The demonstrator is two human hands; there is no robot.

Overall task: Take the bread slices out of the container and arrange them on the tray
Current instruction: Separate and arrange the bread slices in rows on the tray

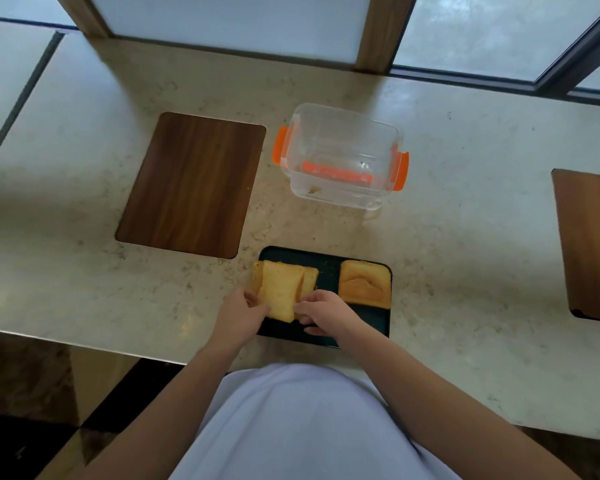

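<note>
- Where my two hands meet, over the left half of the tray (329, 271), I see a small stack of bread slices (284, 289) held from both sides.
- My left hand (243, 313) has its fingers curled against the stack's left edge, thumb near the front corner; it grips the bread.
- My right hand (323, 311) pinches the stack's right front edge with bent fingers, the lower fingers resting towards the tray floor.
- The stack lies roughly flat but fanned, its long axis running from me towards the far edge, tilted a little to the left; its far left corner overhangs the tray rim.
- A single slice (364, 284) lies flat in the tray's right far corner, crust edge towards me, apart from the stack.
- The dark tray sits on the pale stone counter (465, 237), near its front edge.
- Beyond the tray stands the clear container (340, 157) with orange clips, open, holding only crumbs as far as I can tell.
- A wooden board (191, 185) lies left of the container; another board (589, 244) sits at the far right.
</note>
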